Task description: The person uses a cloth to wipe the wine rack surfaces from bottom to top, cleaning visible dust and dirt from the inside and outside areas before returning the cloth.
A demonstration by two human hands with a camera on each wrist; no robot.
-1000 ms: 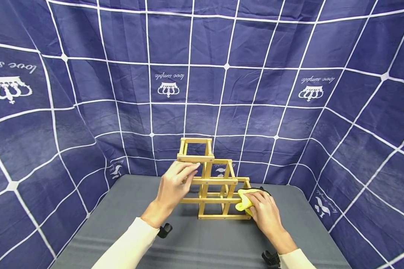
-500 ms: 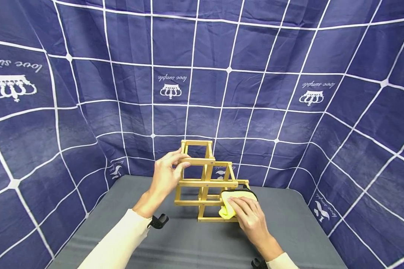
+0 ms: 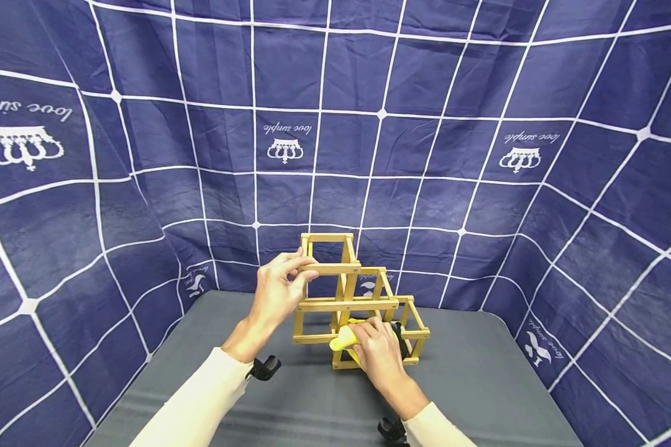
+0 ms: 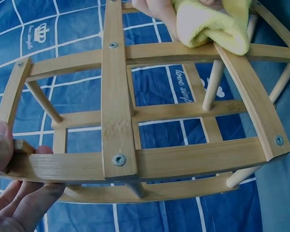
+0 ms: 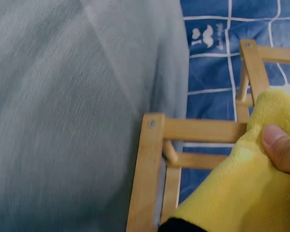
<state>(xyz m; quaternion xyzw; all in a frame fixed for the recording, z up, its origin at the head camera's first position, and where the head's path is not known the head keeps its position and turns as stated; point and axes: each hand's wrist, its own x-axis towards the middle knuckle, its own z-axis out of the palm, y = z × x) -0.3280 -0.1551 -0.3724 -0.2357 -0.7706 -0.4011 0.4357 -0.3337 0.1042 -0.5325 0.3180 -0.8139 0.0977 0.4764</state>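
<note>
A stepped wooden rack [image 3: 369, 306] with slatted square openings stands on the grey surface. My left hand [image 3: 278, 292] grips the end of its upper front bar, thumb on one side and fingers on the other; the left wrist view shows this grip on the wood [image 4: 58, 166]. With my right hand [image 3: 381, 354] I hold a yellow cloth [image 3: 343, 338] with a black edge against the lower front bar. In the right wrist view the thumb presses on the bunched cloth [image 5: 241, 179], and the other fingers are mostly hidden.
Grey cloth [image 3: 481, 372] covers the tabletop under the rack. Behind and at both sides hangs a blue curtain [image 3: 414, 155] with white grid lines. A black strap piece [image 3: 265, 367] sits at the left wrist, another [image 3: 391, 428] at the right.
My left hand has risen and taken hold of the rack's upper bar. The right hand has slid leftward along the lower bar with the yellow cloth.
</note>
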